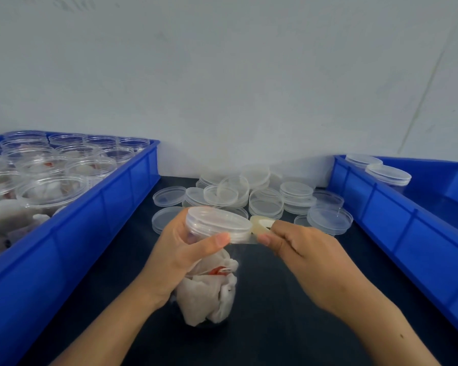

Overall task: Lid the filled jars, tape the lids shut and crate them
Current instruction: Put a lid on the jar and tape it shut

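Observation:
A clear plastic jar (212, 283) filled with white sachets stands on the dark table in front of me, a clear lid (217, 220) on top. My left hand (185, 249) grips the jar just under the lid, its thumb pressing a strip of clear tape against the lid's side. My right hand (296, 249) holds a small roll of clear tape (261, 224) to the right of the lid, with the strip stretched between roll and lid.
A blue crate (111, 207) on the left holds several open filled jars (50, 188). A blue crate (397, 220) on the right holds two lidded jars (388, 174) at its far end. Several loose clear lids (265, 199) lie piled on the table by the wall.

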`<action>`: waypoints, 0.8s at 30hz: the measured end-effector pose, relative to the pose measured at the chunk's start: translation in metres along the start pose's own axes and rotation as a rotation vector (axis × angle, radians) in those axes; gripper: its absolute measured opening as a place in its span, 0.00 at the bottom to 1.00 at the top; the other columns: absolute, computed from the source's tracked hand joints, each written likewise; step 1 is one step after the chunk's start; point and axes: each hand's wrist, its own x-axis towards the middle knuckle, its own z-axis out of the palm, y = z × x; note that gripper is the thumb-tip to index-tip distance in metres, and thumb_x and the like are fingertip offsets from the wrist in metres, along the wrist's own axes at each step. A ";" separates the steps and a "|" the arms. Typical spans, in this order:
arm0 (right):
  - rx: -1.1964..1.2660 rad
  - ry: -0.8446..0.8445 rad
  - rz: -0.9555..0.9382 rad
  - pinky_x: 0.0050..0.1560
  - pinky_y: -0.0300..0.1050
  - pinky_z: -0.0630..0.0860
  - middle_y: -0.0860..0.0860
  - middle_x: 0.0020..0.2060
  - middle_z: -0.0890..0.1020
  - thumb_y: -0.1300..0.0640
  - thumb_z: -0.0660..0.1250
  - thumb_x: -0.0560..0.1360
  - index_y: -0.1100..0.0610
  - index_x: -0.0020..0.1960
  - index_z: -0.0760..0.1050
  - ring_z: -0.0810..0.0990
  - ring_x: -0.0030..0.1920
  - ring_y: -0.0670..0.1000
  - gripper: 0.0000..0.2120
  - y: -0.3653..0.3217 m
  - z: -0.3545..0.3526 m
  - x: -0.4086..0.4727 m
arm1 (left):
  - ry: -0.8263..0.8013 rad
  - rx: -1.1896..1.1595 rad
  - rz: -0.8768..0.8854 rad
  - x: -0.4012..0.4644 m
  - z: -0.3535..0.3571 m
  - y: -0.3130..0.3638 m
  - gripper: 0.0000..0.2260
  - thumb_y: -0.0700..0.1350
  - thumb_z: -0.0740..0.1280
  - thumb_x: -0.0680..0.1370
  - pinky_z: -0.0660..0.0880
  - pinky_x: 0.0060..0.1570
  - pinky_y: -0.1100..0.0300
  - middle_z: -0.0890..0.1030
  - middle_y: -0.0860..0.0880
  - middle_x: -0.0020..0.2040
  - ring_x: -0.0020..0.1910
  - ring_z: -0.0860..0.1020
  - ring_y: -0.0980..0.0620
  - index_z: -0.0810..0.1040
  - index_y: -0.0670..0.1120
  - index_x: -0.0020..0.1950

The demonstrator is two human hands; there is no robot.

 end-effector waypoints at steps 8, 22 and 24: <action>-0.059 0.042 -0.026 0.36 0.40 0.67 0.46 0.34 0.71 0.32 0.37 0.72 0.51 0.45 0.68 0.71 0.35 0.46 0.29 -0.004 0.012 0.002 | -0.038 -0.024 -0.036 -0.003 0.000 0.006 0.41 0.64 0.79 0.52 0.76 0.44 0.71 0.83 0.60 0.50 0.51 0.81 0.61 0.70 0.51 0.59; 0.042 -0.015 0.076 0.37 0.44 0.69 0.47 0.34 0.74 0.33 0.39 0.72 0.52 0.43 0.65 0.73 0.35 0.50 0.26 -0.019 0.020 -0.001 | 0.302 0.431 0.150 -0.011 0.014 0.006 0.35 0.68 0.74 0.52 0.71 0.44 0.77 0.76 0.69 0.52 0.51 0.76 0.68 0.69 0.60 0.55; 0.049 -0.056 0.079 0.45 0.50 0.74 0.48 0.36 0.78 0.35 0.44 0.77 0.53 0.44 0.67 0.77 0.39 0.52 0.24 -0.018 0.019 -0.001 | 0.331 0.532 0.174 -0.011 0.013 0.006 0.35 0.69 0.72 0.52 0.71 0.45 0.75 0.75 0.70 0.52 0.51 0.75 0.68 0.68 0.61 0.55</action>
